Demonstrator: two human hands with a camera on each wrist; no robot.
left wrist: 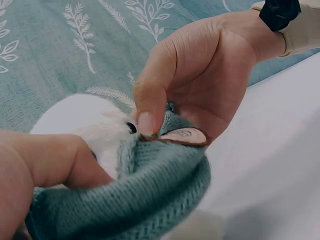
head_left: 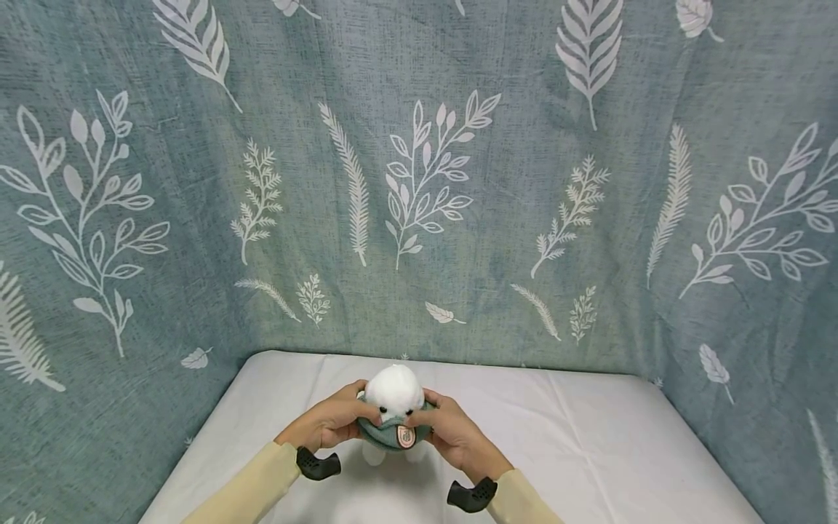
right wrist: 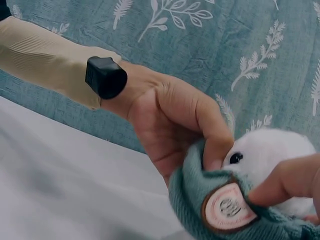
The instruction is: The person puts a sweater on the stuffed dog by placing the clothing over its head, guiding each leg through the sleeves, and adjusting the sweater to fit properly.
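A white plush toy with black eyes is at the near middle of the white surface, its rounded feet showing below. Around its lower face sits a grey-green knitted piece like a beanie, with a pink round-cornered patch on the front. My left hand pinches the knit on the left, thumb over its edge just under one eye. On the other side my right hand grips it the same way, its thumb beside the patch in the left wrist view. The fingers behind the knit are mostly hidden.
A white cloth-covered surface spreads around the toy. Blue-green curtains with white leaf prints hang behind it and along both sides. Black wrist cameras are strapped over the cream sleeves.
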